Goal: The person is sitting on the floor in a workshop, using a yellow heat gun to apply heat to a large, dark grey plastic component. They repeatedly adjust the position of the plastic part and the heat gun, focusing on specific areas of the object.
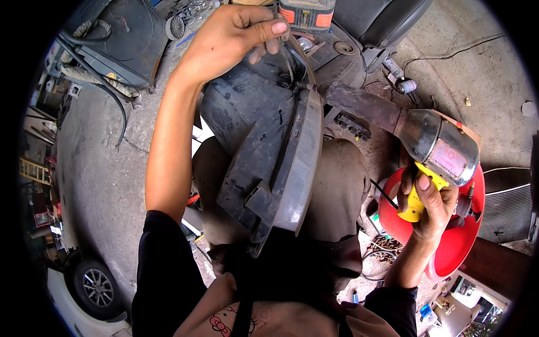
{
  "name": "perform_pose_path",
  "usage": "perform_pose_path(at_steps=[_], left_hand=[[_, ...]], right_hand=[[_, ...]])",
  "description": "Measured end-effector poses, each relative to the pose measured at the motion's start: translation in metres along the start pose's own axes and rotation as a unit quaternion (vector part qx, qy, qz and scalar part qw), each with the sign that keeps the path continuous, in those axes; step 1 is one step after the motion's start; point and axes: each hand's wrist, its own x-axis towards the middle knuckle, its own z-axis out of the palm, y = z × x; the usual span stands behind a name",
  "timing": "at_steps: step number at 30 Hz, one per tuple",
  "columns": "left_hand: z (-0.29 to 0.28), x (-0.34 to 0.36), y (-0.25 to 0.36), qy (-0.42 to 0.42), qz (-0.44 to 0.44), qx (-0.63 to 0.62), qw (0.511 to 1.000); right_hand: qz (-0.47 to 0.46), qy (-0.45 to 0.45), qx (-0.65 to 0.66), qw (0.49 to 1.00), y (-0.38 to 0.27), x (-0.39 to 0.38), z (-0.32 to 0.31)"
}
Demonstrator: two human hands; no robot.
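Observation:
A dark plastic part [247,135] with a long pale lens strip [298,180] lies across my knees [342,180]. My left hand [244,42] is closed at its upper end, pinching what looks like a thin dark strip [289,67]. My right hand [428,202] grips the yellow handle of a heat gun [429,140], whose long sooty metal nozzle [359,101] points left, its tip at the part just below my left hand's fingers. Whether the tip touches the part is unclear.
Behind are a battery pack [306,17], black seat [393,19], cans [405,86] and cable. A red basin [449,253] stands by my right arm, near chain [382,253] and a grille [505,208]. Left are a grey machine with hoses [123,50] and a wheel [98,289].

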Motion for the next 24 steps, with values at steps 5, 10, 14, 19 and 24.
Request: perform_pose_path(at_steps=[5, 10, 14, 19, 24], left_hand=[[0.006, -0.002, 0.0, 0.012, 0.005, -0.008, 1.0], [0.008, -0.007, 0.002, 0.021, 0.005, 0.017, 1.0], [0.008, -0.008, 0.005, 0.023, 0.007, 0.014, 1.0], [0.006, -0.012, 0.001, 0.029, 0.0, 0.021, 0.999], [0.0, -0.017, -0.002, 0.031, 0.001, 0.014, 0.999]], right_hand=[[-0.027, -0.03, -0.031, 0.999, 0.001, 0.001, -0.003], [-0.035, -0.036, -0.035, 0.998, 0.0, 0.001, -0.003], [-0.014, -0.003, -0.013, 1.0, -0.002, 0.001, 0.0], [-0.01, -0.004, -0.014, 1.0, -0.001, 0.0, -0.001], [-0.012, -0.012, -0.019, 1.0, -0.002, -0.001, -0.002]])
